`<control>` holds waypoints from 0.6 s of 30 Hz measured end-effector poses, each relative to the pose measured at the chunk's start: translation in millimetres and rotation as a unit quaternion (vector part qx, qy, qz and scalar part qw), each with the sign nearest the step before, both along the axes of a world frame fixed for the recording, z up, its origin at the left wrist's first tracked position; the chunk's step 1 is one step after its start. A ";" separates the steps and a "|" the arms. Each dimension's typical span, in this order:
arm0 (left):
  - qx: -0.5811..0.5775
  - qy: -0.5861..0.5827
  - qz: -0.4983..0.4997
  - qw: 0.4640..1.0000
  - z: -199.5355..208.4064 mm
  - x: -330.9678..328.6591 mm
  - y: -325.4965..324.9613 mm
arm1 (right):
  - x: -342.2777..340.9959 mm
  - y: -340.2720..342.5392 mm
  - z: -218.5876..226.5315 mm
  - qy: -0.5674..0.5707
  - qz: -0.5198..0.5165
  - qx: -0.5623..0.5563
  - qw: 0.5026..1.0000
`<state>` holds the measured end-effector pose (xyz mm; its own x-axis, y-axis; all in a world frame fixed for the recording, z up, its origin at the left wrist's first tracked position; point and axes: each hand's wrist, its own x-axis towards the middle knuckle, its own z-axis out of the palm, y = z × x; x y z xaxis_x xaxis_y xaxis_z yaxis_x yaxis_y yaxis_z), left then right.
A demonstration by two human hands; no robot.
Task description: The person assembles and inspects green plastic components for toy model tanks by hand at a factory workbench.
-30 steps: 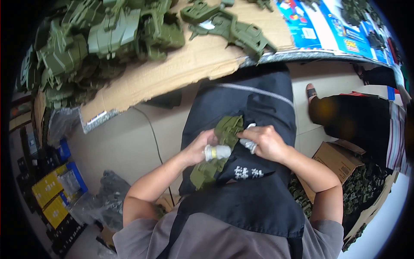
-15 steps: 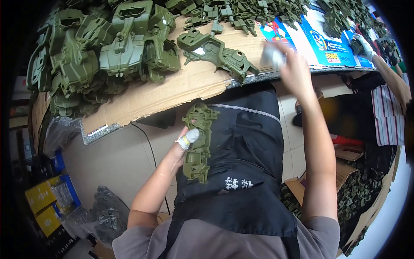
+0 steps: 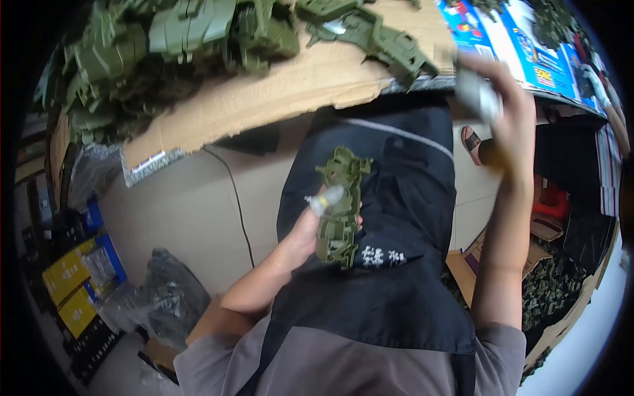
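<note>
My left hand is closed round a long olive-green moulded plastic part, holding it over my black apron. The thumb, in a white finger cover, presses on the part's hollow, ribbed side. My right hand is raised by the table's front edge, apart from the held part. Motion smears its fingers and white covering, so I cannot make out whether they hold anything. A similar green plastic part lies on the cardboard, to the left of my right hand.
Large green plastic shells are heaped at the far left on a cardboard-covered table. Blue printed sheets lie at the far right. A box of small green parts stands low on the right. Another person's gloved hand shows beyond.
The view has shifted, and the table sits higher in it. My right hand has moved rightward, still blurred. My left hand keeps hold of the green plastic part.
</note>
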<state>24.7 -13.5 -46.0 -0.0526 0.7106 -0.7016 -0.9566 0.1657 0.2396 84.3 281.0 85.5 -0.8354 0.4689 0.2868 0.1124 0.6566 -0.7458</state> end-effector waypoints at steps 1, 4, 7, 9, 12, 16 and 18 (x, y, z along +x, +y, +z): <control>0.002 0.020 0.008 1.000 3.8 0.6 2.1 | 23.4 -23.2 -6.9 -0.005 0.080 0.023 0.997; -0.028 0.024 0.018 0.999 12.0 4.5 13.3 | 73.6 -102.3 -39.5 -0.133 0.236 -0.099 0.958; -0.023 0.020 0.025 0.999 14.5 6.1 18.1 | 86.2 -128.0 -58.2 -0.152 0.304 -0.088 0.936; -0.036 0.044 -0.015 0.998 13.3 7.4 12.3 | 82.1 -130.1 -56.5 -0.133 0.332 -0.071 0.931; -0.020 0.036 0.015 0.999 16.4 11.0 17.2 | 68.8 -129.7 -45.3 -0.205 0.374 -0.038 0.904; -0.028 0.054 0.034 0.998 21.5 13.7 23.8 | 58.4 -126.9 -64.6 -0.142 0.432 -0.099 0.885; -0.023 0.036 0.030 0.999 17.3 11.7 21.3 | 60.6 -128.2 -63.4 -0.129 0.409 -0.107 0.897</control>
